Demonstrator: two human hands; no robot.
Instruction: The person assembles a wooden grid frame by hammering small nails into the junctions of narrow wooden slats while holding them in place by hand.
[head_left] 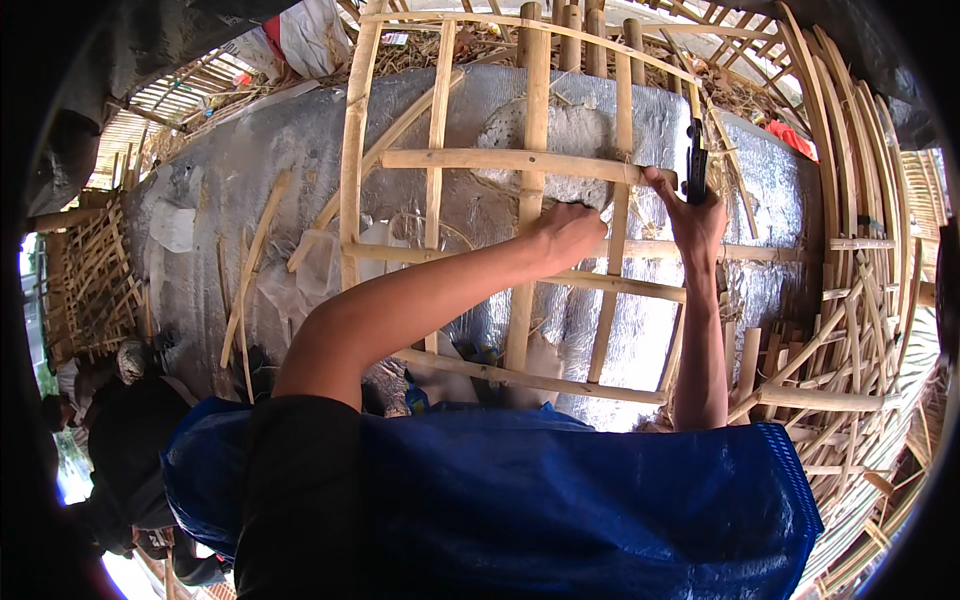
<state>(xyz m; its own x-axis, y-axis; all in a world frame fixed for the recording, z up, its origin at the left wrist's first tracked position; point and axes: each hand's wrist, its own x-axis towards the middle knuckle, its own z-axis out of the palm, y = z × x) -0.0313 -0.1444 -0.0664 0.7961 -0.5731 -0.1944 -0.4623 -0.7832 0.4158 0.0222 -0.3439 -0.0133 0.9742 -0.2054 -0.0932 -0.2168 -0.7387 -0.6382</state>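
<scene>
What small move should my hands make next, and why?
Perhaps bring your left hand up to steady the crossbar above it: that hand sits below the bar, while your right hand, at the bar's right end, also seems to hold the black tool.

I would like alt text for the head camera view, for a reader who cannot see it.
A person's right hand grips a black tool at the right end of a crosspiece on a bamboo lattice; the left hand is below that crosspiece. Beneath the lattice is a silvery sheet.
</scene>
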